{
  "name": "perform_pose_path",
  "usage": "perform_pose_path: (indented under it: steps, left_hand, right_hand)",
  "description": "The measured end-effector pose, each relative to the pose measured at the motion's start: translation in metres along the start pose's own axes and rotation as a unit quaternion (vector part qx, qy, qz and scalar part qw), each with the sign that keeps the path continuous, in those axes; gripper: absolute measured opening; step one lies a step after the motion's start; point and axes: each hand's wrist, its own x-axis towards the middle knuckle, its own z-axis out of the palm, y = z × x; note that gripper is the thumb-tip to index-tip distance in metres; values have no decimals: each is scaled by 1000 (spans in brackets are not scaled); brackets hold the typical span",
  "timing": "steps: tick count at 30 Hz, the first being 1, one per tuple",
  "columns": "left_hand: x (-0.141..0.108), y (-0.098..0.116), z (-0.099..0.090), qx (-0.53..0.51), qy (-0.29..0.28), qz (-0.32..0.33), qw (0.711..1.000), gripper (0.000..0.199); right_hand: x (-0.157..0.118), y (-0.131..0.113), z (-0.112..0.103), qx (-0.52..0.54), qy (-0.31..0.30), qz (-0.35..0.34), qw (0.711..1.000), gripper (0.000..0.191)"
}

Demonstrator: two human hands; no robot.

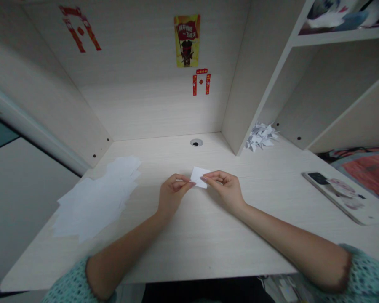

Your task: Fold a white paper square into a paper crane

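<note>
A small white piece of paper [197, 174] is held between both hands above the middle of the desk. My left hand [174, 191] pinches its lower left edge between thumb and fingers. On the right side of the paper, my right hand [225, 187] pinches it with thumb and forefinger. Many flat white paper sheets [96, 200] lie overlapping on the desk to the left. A heap of small folded white paper pieces [261, 136] sits at the back right, beside the upright panel.
The pale desk [183, 252] has a round cable hole [196, 143] near its back wall. A phone [347, 198] lies at the right, with a reddish cloth [372, 170] behind it. An upright panel [249, 92] divides the desk's back. Red and yellow stickers are on the back wall.
</note>
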Motion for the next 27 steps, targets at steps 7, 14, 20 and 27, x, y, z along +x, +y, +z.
perform_pose_path:
  steps: [7,14,20,27]
  left_hand:
    - [1,-4,0,-21,-14,-3,1000,23]
    - [3,0,0,-54,-29,-38,997,32]
    - [2,3,-2,-50,-82,-65,993,53]
    - [2,-4,-3,-11,-105,-62,992,31]
  right_hand:
    - [1,2,0,19,-1,16,1000,21]
    - [2,0,0,-1,-13,14,1000,23]
    - [-3,-7,1,-54,-27,-24,998,22]
    - [-5,-5,3,-59,-38,-25,997,21]
